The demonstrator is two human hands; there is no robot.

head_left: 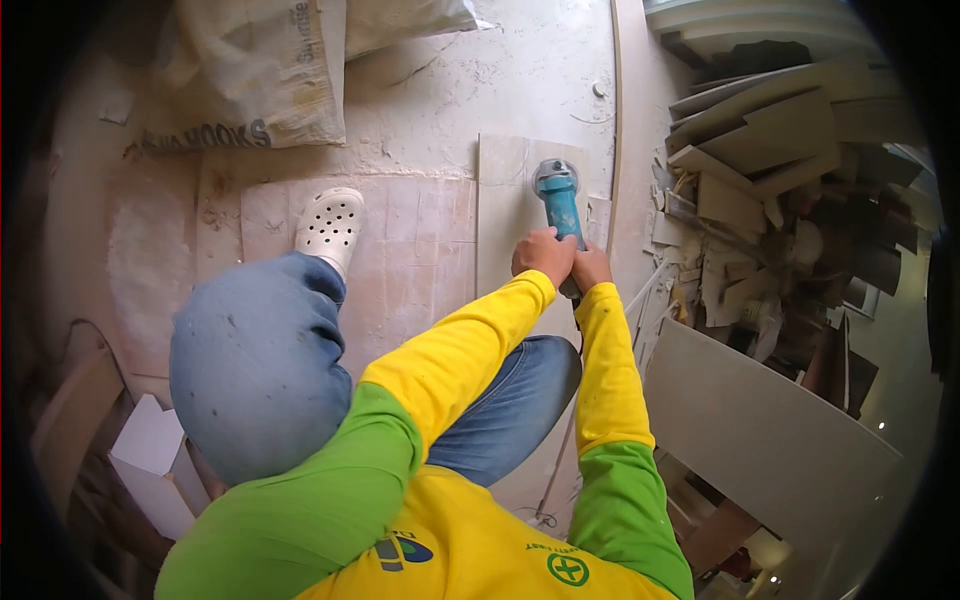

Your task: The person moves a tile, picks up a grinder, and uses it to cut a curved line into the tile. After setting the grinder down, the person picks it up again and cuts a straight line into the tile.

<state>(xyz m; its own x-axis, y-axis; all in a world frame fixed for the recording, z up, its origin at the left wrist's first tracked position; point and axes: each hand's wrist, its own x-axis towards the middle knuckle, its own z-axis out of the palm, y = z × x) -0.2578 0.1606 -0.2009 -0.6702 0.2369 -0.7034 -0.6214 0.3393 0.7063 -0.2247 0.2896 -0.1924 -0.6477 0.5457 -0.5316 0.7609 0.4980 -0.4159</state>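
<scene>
A teal angle grinder point(563, 208) points away from me, its round metal-coloured head over a pale rectangular tile point(503, 200). My left hand point(543, 255) is closed around the grinder's body from the left. Just behind and to the right, my right hand point(592, 268) grips the rear of the same tool. Both hands sit close together, and the left partly covers the handle. Whether the disc touches the tile cannot be made out. The tile lies flat on the dusty floor between my feet and the wooden edge strip.
Filled sacks point(250, 80) stand at the upper left. My left foot wears a white clog point(330, 225). Broken boards and tile pieces point(760, 150) are heaped at the right, near a large pale panel point(760, 430). A white box point(155, 465) is at lower left.
</scene>
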